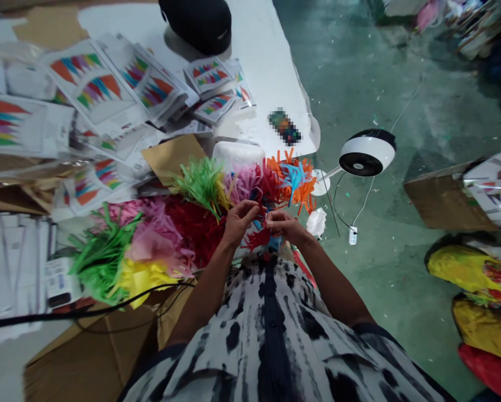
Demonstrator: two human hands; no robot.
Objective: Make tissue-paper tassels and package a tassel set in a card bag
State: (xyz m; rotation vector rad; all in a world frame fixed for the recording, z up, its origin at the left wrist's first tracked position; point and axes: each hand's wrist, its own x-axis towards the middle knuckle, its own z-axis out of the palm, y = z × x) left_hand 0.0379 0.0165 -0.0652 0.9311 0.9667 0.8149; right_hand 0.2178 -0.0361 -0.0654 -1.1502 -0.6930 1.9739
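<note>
Close to my body, my left hand [239, 220] and my right hand [285, 224] are both closed in a pinch, fingertips nearly meeting. Between them is a red tissue-paper tassel [257, 239], its fringe hanging below the fingers; the exact grip is too small to make out. Just beyond lie fringed paper tassels in a row: green [204, 183], pink [245, 184] and orange [304, 184], with blue strips on the orange. Left of my left hand are piles of dark red fringe [195, 223], pink paper [156, 243], green fringe [103, 254] and yellow paper [143, 276].
Printed packets [99, 92] cover the table's left side. A black rounded case [200, 25] and a blurred-out phone-like object [284, 127] lie farther back. A white fan [367, 153] stands at right, its cord on the green floor. Cardboard boxes [447, 195] stand around.
</note>
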